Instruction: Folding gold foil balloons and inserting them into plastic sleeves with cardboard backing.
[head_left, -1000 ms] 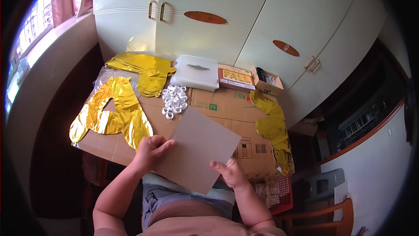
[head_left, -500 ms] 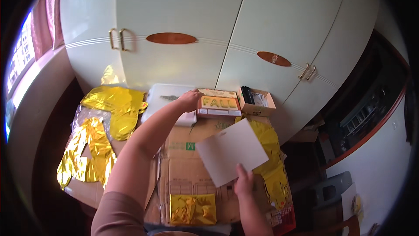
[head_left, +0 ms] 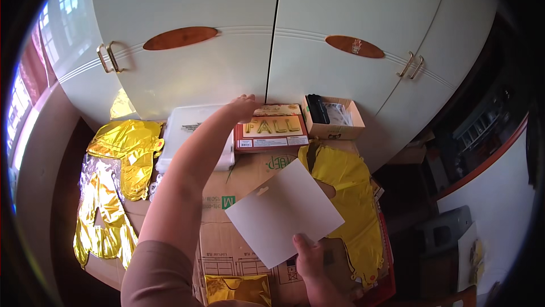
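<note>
My right hand [head_left: 309,256] grips a plain white card [head_left: 284,210] with a small hanging slot, thumb on top and fingers hidden beneath. It is held tilted above the brown cardboard [head_left: 213,239]. My left arm stretches far forward, and my left hand [head_left: 245,106] is at the back left corner of a flat red-brown box [head_left: 271,141] with gold letter balloons pictured on it. Its fingers are curled; what they hold, if anything, is hidden. Close to my body lies a folded gold foil packet [head_left: 237,291], partly cut off by the lower edge.
Flat gold foil balloons lie at far left [head_left: 122,137], near left [head_left: 105,222] and right [head_left: 346,193]. A whitish plastic bin [head_left: 181,131] stands left of the box. An open carton [head_left: 335,131] with a black item is on its right. White cabinets [head_left: 227,0] rise behind.
My view has shifted, so the table's things sit differently in it. The white card has come nearer my body. My left hand stays at the box's back left corner.
</note>
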A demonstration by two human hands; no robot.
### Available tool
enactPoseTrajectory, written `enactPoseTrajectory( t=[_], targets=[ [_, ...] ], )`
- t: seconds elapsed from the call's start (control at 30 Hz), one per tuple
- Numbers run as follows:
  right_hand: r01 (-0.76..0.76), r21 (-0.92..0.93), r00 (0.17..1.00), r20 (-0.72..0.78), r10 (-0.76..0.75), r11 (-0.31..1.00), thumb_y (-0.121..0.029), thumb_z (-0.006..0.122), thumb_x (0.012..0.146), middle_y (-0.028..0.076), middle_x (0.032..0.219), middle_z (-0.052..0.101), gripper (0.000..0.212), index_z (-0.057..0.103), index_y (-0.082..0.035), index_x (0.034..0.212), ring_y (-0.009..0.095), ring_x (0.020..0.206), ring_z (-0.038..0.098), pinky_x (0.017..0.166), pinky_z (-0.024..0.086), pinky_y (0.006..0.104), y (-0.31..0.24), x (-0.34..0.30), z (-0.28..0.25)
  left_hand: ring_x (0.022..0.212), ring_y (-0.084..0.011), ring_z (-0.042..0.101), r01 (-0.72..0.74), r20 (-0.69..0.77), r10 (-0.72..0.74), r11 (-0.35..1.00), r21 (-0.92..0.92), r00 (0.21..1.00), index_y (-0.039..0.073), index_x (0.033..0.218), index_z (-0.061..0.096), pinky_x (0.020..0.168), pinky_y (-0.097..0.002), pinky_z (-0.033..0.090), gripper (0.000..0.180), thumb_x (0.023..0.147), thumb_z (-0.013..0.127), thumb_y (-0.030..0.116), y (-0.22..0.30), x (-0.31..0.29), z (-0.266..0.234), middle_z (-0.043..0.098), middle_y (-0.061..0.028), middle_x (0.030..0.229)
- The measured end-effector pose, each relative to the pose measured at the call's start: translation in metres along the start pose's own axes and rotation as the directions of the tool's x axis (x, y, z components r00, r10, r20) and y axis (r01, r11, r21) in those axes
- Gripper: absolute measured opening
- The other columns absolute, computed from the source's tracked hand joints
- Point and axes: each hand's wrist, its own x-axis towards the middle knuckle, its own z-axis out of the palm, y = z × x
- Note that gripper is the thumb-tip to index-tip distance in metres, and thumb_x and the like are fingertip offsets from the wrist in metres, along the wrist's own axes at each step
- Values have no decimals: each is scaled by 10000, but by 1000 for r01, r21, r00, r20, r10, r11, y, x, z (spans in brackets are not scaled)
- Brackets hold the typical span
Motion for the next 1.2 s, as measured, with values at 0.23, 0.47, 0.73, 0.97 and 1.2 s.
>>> enactPoseTrajectory(
  t=[0.23, 0.47, 0.73, 0.97, 1.2],
  targets=[
    [21, -31, 1000, -21, -22, 999, -124, 608, 970, -14, 1006, 612, 162, 616, -11, 1086, 60, 917, 567, 820, 468, 237, -6, 3, 3, 1047, -313, 626, -155, -24, 158, 983, 100, 987, 138, 1029, 724, 922, -420, 499, 216, 866, 590, 89, -3, -5, -3, 646, -128, 1063],
    [-10, 52, 1000, -20, 11, 999, -125, 618, 968, -14, 995, 614, 150, 622, -14, 1069, 58, 915, 567, 815, 468, 232, -5, 3, 3, 893, -328, 685, -161, 2, 166, 950, 269, 986, 88, 868, 740, 796, -435, 549, 131, 859, 611, 112, 14, 5, -11, 705, -146, 911],
    [22, 41, 1000, -23, -21, 999, -138, 624, 967, -36, 944, 592, 126, 622, -21, 1014, 42, 865, 542, 774, 450, 220, -8, 3, 7, 900, -362, 678, 67, 68, -73, 995, 76, 995, 22, 885, 733, 786, -408, 555, 166, 767, 661, 115, 8, 24, -15, 709, -195, 928],
    [59, -8, 998, -14, -59, 998, -150, 620, 970, -39, 938, 585, 134, 616, -23, 1014, 42, 851, 529, 762, 446, 223, -6, 4, 2, 885, -325, 680, 129, 77, -124, 990, -62, 989, 39, 879, 732, 795, -402, 555, 292, 658, 773, 225, 16, 27, -16, 711, -179, 903],
    [83, 7, 997, 9, -83, 997, -160, 623, 964, 29, 1079, 626, 258, 599, 9, 1157, 111, 991, 572, 896, 453, 275, 4, 8, 4, 870, -323, 686, 135, -131, -168, 963, -233, 977, 68, 835, 705, 796, -392, 562, 212, 682, 723, 214, 1, -8, 1, 711, -156, 886]
  ],
)
